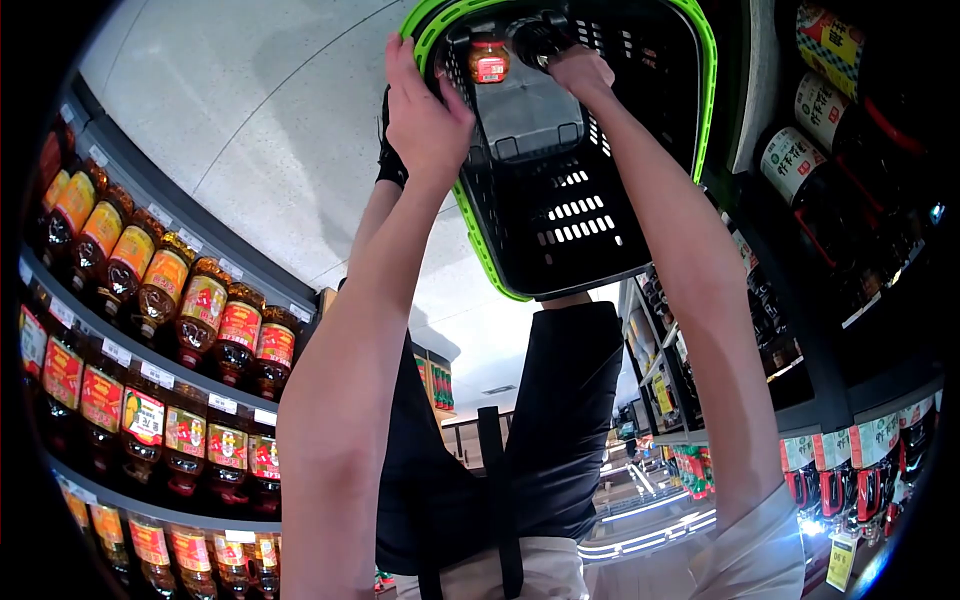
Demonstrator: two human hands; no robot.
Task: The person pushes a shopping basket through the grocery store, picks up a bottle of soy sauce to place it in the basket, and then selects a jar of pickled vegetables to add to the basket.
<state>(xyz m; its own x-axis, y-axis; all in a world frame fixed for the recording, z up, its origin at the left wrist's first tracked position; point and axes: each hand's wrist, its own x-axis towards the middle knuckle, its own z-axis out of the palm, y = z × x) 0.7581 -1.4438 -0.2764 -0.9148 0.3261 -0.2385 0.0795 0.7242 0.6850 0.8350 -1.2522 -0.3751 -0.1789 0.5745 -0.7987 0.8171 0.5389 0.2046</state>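
Observation:
A black shopping basket (660, 215) with a bright green rim stands tilted in front of me, its inside facing up. My left hand (425, 120) is at the basket's left rim, fingers along the edge and thumb over the inner side. Inside, my right hand (582, 72) is closed around a dark, glossy container (538, 40), whose exact kind I cannot tell. Just left of it, a small jar (489, 62) with a red and white label lies near the far end of the basket. Slots pierce the basket's walls.
On the left, shelves (150, 362) carry rows of oil-like bottles (200, 310) with red and yellow labels. Dark bottles (790, 165) with white labels fill the right shelving. Pale floor (270, 130) runs between, and my dark-trousered legs (565, 380) are beneath the basket.

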